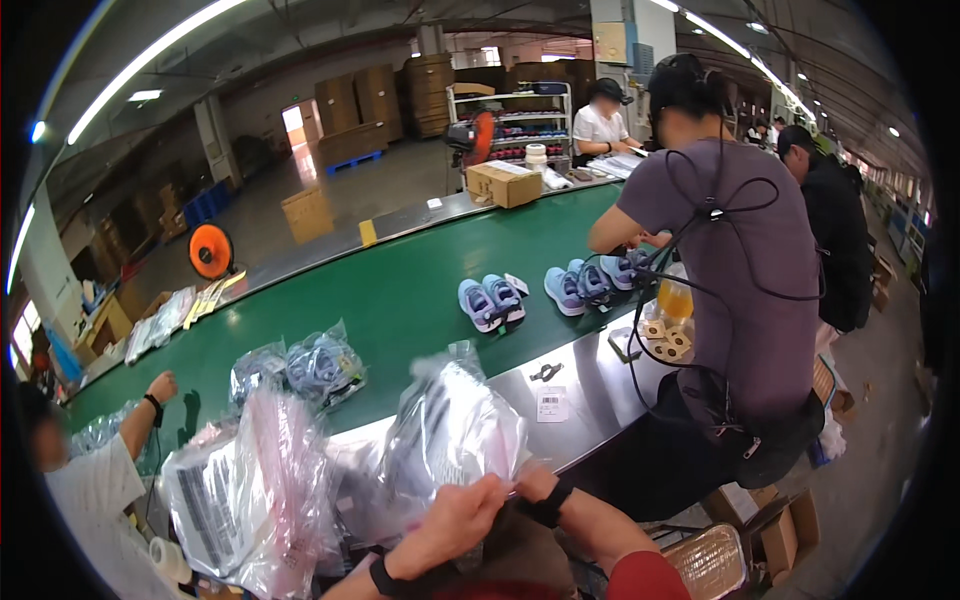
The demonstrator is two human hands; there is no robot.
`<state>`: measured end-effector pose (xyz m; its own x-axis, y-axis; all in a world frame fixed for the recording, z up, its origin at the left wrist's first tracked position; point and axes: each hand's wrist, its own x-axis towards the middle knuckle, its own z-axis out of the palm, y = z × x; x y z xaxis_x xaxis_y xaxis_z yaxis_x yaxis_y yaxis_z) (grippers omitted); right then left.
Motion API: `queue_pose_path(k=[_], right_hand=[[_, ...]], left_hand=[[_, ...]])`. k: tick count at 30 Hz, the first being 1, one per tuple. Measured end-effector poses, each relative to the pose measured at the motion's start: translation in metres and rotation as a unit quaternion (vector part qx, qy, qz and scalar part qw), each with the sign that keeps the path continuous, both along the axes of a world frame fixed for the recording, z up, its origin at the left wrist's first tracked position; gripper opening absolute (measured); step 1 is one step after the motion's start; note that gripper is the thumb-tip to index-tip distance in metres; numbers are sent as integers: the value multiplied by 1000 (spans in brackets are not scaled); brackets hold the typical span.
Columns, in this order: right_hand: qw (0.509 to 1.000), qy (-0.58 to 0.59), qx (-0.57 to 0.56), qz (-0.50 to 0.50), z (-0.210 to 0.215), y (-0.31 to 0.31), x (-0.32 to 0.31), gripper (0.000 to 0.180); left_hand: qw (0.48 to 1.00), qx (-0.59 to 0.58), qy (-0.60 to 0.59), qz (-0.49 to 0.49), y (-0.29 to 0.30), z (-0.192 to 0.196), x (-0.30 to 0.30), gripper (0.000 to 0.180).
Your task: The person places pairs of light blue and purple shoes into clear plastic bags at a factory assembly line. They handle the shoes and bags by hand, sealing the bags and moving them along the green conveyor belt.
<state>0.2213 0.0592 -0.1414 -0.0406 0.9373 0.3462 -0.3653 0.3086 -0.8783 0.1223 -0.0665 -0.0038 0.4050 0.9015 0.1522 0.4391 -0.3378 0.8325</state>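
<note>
Both hands on the clear plastic bag (450, 435) at the near steel edge of the green conveyor belt (400, 290). Left hand (455, 520) pinching the bag's lower corner, right hand (535, 485) just beside, fingers pressed on the same edge. Bag standing tall, long axis pointing up and away toward the belt. Pink-tinted bagged stack (250, 490) close on the left; bare steel open to the right.
</note>
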Motion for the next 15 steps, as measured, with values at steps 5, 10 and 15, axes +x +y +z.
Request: queue_pose_path(k=[5,10,15], right_hand=[[734,-667,109,-68,93,-17,-16,34],[749,-612,222,-126,107,60,-48,36],[745,-590,237,-202,106,146,-95,39]], left_hand=[[970,83,-163,158,51,52,-13,15],[977,67,-125,159,64,57,-21,14],[960,68,-177,208,88,24,-44,13]])
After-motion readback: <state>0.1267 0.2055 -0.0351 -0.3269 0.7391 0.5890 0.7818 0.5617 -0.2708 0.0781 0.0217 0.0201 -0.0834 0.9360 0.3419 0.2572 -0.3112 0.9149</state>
